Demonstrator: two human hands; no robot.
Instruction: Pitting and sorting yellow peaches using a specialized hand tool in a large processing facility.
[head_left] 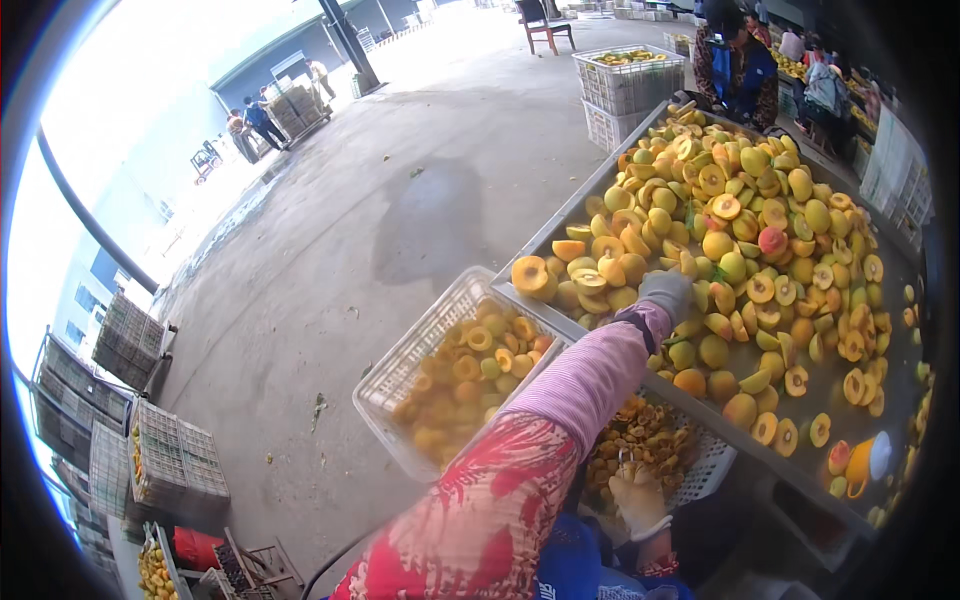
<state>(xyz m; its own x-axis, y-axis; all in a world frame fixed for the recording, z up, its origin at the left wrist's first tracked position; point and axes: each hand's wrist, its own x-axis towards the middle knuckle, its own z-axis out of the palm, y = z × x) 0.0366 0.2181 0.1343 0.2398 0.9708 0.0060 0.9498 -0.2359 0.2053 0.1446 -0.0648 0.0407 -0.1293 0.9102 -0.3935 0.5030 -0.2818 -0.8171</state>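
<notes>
My left hand [667, 294], in a grey glove, reaches over the near-left edge of a metal table [795, 478] into heaped yellow peach halves [660, 200]. Fruit and the glove's own back hide its fingers. Lower down, my right hand [640, 498], in a pale yellowish glove, is closed around a small tool with a thin metal loop [626, 456]. It hangs over a white basket [712, 470] of brown peach pits [645, 440] below the table edge. To the left, a white plastic crate [385, 395] holds peach halves, many with hollow centres.
An orange-and-white cup [868, 462] lies tilted at the table's right. Stacked crates [628, 85] stand beyond the table, near a seated person [738, 70]. More crates [175, 460] line the left. People stand by a loaded cart [297, 108] farther off, and a chair [545, 25] stands at the back.
</notes>
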